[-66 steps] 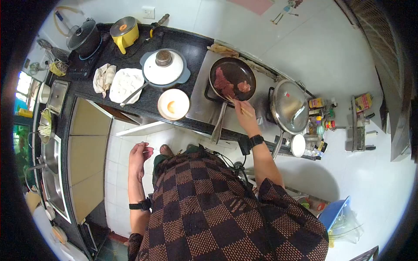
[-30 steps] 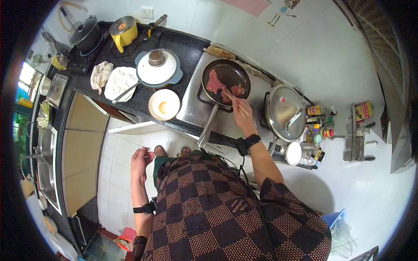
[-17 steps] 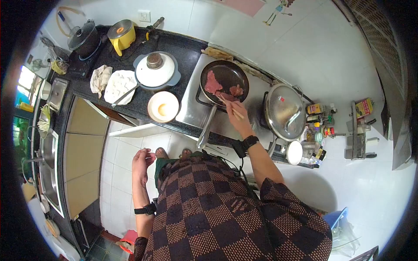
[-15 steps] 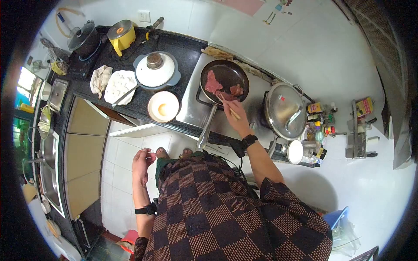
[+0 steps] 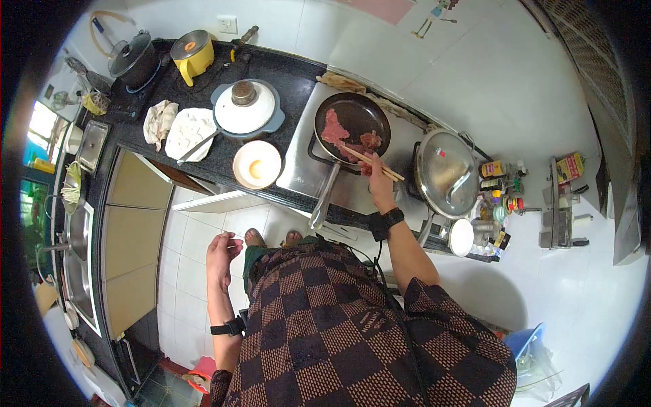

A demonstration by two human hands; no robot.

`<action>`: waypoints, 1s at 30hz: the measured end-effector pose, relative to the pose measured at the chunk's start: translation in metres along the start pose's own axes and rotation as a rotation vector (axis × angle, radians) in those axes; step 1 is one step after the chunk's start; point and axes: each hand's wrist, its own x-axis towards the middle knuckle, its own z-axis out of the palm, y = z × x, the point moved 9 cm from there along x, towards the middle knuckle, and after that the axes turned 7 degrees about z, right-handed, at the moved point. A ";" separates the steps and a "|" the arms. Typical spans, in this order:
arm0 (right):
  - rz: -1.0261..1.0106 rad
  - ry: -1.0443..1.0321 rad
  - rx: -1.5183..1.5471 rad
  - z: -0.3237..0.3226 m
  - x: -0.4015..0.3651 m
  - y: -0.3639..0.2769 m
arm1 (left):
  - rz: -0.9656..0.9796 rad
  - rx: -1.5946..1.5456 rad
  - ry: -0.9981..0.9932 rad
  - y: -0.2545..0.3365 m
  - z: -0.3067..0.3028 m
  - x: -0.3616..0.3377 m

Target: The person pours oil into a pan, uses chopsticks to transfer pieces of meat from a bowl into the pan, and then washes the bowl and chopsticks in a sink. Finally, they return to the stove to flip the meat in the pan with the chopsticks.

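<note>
My right hand (image 5: pixel 382 188) is closed around a pair of chopsticks (image 5: pixel 355 154). Their tips reach into a black frying pan (image 5: pixel 354 102) and touch a slice of meat near the pan's front edge. A flat pink meat slice (image 5: pixel 333 127) lies on the pan's left side, and a browner piece of meat (image 5: pixel 371 140) on the right. The pan's metal handle (image 5: pixel 324 200) points toward me, with neither hand on it. Over the floor, away from the counter, my left hand (image 5: pixel 222 256) hangs with fingers loosely curled and apart, holding nothing visible.
Left of the stove (image 5: pixel 298 166) stand a bowl with egg yolk (image 5: pixel 247 152) and a white-lidded pot (image 5: pixel 261 108). A lidded metal pan (image 5: pixel 444 176) sits right, beside a small white bowl (image 5: pixel 460 237) and several condiment containers (image 5: pixel 491 169). The sink (image 5: pixel 78 271) is far left.
My right hand has drawn back slightly to the right, and the chopsticks now lie at a flatter slant across the pan's front edge. The left hand stays in place.
</note>
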 end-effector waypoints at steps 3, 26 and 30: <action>0.080 0.091 0.093 -0.009 -0.003 0.005 | -0.008 0.005 0.012 -0.003 -0.002 0.001; -0.430 0.134 -0.627 0.009 -0.033 -0.048 | -0.012 -0.002 0.001 0.002 0.003 -0.004; -0.517 0.175 -0.748 -0.001 -0.027 -0.057 | -0.020 -0.006 -0.005 0.000 0.003 -0.003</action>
